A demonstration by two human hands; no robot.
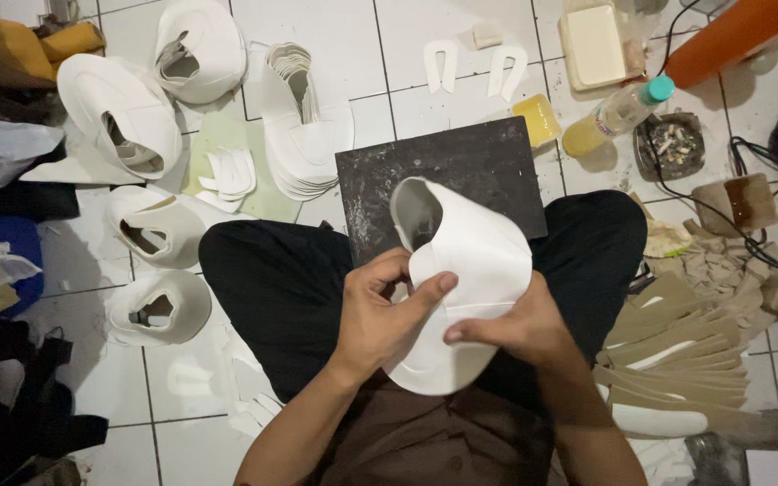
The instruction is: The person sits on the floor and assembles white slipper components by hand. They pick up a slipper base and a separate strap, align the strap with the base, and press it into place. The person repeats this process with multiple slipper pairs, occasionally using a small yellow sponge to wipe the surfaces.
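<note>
Both hands hold a white shoe upper point(474, 252) over my lap, above black trousers. My left hand point(380, 310) grips its left edge, thumb pressed on the white surface and fingers curled behind. My right hand point(520, 324) supports the right side, its thumb lying on the lower panel. The upper's opening faces up and away, toward a dark square work slab point(488, 166) resting on my knees.
Finished white uppers point(123, 112) lie in stacks at left, with a pile of flat white cut pieces point(303, 135). Tan cut strips point(677, 351) fan out at right. A plastic bottle point(614, 112), an ashtray point(670, 142), a cream tray point(594, 45) and cables sit at the back right.
</note>
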